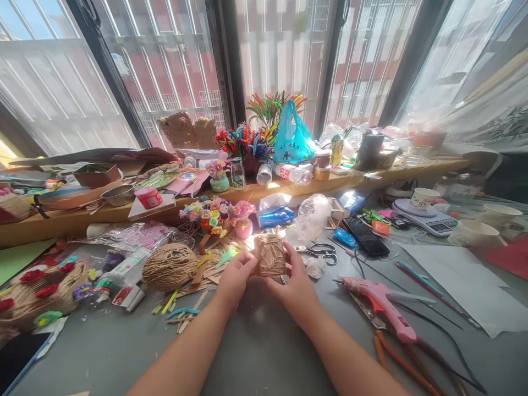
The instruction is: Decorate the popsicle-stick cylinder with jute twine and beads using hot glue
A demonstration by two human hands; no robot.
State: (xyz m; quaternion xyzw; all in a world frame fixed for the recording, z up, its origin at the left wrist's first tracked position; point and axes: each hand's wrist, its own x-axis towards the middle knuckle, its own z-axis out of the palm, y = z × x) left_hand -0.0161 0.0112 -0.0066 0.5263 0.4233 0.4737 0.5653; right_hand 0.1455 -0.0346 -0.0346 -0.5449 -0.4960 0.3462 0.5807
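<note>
The left hand [235,280] and right hand [298,281], part-curled, hold the twine-wrapped block [270,257] by opposite edges; light, even pressure should avoid crushing it.

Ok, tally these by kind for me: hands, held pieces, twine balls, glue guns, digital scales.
Hands (left hand, right hand): 2
Held brown piece: 1
Twine ball: 1
Glue gun: 1
Digital scale: 1
Total: 6
</note>
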